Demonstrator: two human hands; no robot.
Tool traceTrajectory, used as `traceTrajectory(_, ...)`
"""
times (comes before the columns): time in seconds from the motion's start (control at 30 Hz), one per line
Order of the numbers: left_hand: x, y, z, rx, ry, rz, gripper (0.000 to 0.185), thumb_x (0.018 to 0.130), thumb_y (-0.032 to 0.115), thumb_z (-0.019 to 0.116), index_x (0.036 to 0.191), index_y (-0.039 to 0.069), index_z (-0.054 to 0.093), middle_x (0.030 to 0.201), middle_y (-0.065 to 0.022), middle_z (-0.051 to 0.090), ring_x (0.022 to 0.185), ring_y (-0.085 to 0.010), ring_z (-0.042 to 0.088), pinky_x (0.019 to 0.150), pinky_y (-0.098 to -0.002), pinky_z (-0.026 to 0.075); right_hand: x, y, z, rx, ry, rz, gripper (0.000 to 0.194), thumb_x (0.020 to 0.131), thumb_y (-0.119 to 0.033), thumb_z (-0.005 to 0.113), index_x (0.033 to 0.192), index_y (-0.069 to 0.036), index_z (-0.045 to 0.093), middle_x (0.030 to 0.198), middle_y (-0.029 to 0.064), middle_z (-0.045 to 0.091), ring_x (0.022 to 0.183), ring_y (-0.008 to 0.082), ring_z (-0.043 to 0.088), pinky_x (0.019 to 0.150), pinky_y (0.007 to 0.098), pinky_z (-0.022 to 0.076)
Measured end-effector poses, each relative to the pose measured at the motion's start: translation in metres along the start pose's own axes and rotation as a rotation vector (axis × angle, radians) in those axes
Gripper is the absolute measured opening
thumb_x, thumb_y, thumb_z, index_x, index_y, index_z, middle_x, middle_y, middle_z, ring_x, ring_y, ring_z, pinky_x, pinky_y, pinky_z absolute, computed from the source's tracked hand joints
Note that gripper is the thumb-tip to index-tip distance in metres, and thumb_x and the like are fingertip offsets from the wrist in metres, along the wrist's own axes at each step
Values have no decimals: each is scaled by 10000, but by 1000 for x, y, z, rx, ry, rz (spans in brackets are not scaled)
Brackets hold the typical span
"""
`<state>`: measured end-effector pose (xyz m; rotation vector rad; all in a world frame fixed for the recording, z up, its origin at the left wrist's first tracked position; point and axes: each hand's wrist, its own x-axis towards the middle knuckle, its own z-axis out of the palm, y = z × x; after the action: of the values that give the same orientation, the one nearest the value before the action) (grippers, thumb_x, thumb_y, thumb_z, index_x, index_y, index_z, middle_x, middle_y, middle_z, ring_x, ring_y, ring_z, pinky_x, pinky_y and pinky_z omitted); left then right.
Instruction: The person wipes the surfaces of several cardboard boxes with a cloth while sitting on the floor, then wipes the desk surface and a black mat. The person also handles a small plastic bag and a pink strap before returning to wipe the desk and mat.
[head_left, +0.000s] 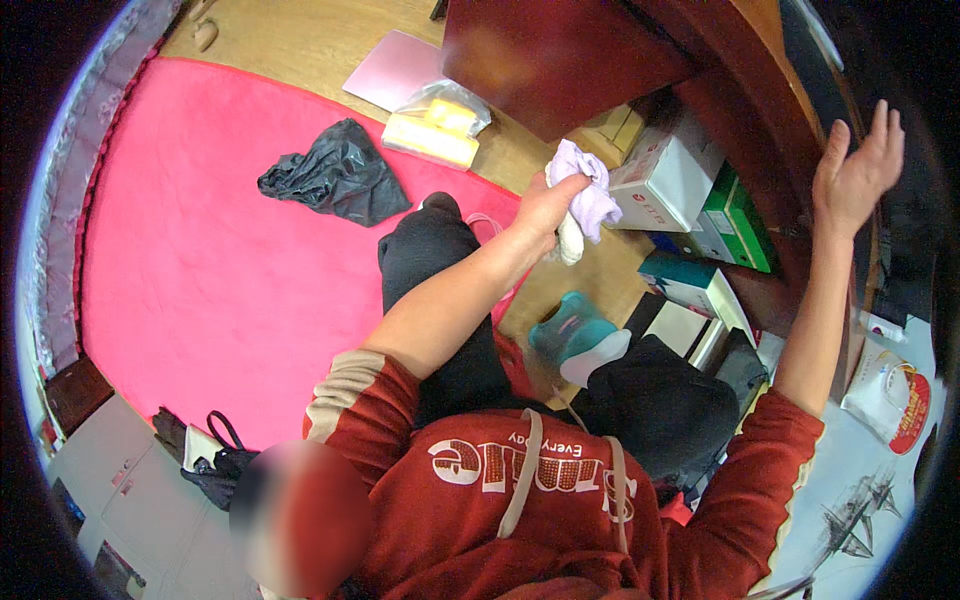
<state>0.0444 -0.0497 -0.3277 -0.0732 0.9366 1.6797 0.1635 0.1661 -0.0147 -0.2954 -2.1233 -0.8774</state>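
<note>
My left hand (553, 206) is closed around a bunched lilac cloth (592, 187) and a cream-white cloth (571, 244), held above the wooden floor before me. To the right, my right hand (859, 176) is raised beside dark furniture, its fingers apart and nothing in it. Left of my left hand, a crumpled black plastic bag (337, 174) lies on the pink mat (210, 262). Yellow-and-white boxes (431, 139), partly under clear plastic, sit at the mat's upper edge. A teal slipper (570, 326) is on my foot below the cloths.
A reddish-brown wooden piece of furniture (555, 60) stands at the top. Under and beside it are a white carton (660, 180), a green box (739, 221) and several other boxes. A pink sheet (394, 71) lies on the floor. At right, a white-and-red packet (889, 394) rests on a pale surface.
</note>
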Motion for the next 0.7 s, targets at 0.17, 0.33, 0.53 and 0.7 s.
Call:
traceTrajectory(0.17,-11,9,6,-47,56,34,542,850,182,737,1288,-51,518,1147,-172,674,1003,-259,684,853,-390,560,-23,18,18,94,-91,225,714,1048,-569,386,1534,-47,394,1546,260,407,1451,465,323,1209,520,241)
traceTrajectory(0.33,-33,28,11,-103,52,87,390,878,168,706,1202,-22,599,1066,-129,703,962,-231,692,829,-380,556,-26,28,22,73,-154,244,618,1056,-511,396,1495,-83,472,1508,249,465,1409,438,400,1197,507,266)
traceTrajectory(0.53,-28,30,-10,-95,53,99,293,912,146,657,1169,11,616,997,-123,719,850,-245,718,740,-386,594,-20,28,33,38,-111,185,569,1043,-498,436,1428,-95,552,1410,236,568,1346,424,484,1160,500,329)
traceTrajectory(0.7,-19,34,-38,36,119,144,345,961,179,622,1267,31,562,1047,-133,709,882,-280,715,727,-427,611,-22,15,28,-18,-19,157,521,1051,-467,435,1403,-115,590,1373,197,606,1314,372,527,1132,471,368)
